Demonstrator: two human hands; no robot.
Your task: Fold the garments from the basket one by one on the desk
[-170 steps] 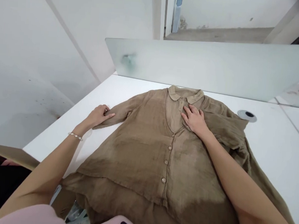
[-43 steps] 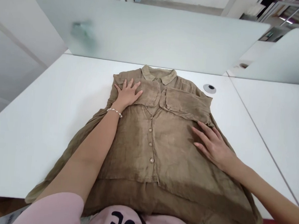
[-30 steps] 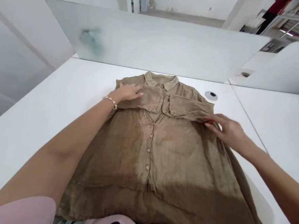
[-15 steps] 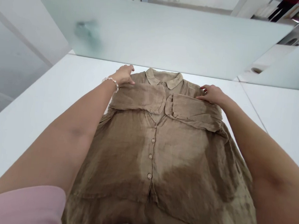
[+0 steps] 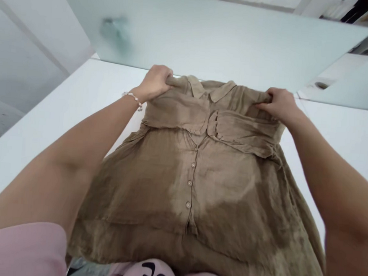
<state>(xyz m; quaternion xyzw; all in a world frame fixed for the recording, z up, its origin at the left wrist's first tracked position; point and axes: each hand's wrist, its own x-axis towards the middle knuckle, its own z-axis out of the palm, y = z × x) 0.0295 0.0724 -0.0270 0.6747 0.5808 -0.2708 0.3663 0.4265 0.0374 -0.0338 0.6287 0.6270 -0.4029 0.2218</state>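
A brown button-up shirt [image 5: 157,165] lies front up before me, its collar at the far end and both sleeves folded across the chest. My left hand [image 5: 158,80] is closed on the shirt's left shoulder in view. On the other shoulder, my right hand [image 5: 281,103] grips the cloth between thumb and fingers. The shoulder edge between my hands looks raised off the table. At the near side the shirt's hem reaches the table edge and my pink top [image 5: 158,273].
The shirt rests on a white table [image 5: 112,80]. Behind it stands a frosted glass partition [image 5: 210,39], with a blurred greenish shape behind its left part. A round cable hole [image 5: 321,85] shows at the right.
Both hands have closed on the shirt's shoulders, which have come up a little from the table. The view has shifted slightly.
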